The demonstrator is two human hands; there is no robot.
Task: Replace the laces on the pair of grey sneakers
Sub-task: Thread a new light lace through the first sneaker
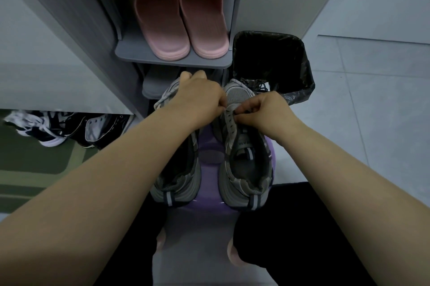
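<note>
Legs: black trousers at the bottom edge, on either side of a purple stool (210, 153).
Sneakers: a grey pair, right sneaker (246, 169) and left sneaker (176, 181), side by side on the stool, heels nearest. Mesh uppers, dark trim, a pale stripe down each heel.
Lace (230, 120): pale grey, crossing dark eyelets on the right sneaker's front half. The eyelets nearer the tongue look empty.
Right grip (263, 111): thumb and forefinger pinched tight on the lace.
Left grip (200, 97): reaching over the left sneaker, fingers curled, seemingly pinching the same lace.
Handling: the lace is probably soft, limp and light, best taken near its tip or at a crossing. The sneakers are likely light with yielding uppers, so steady them by the sole.
Beyond: a black-lined bin (304, 64) on the right, and pink slippers (179, 22) on a grey shelf (172, 61).
</note>
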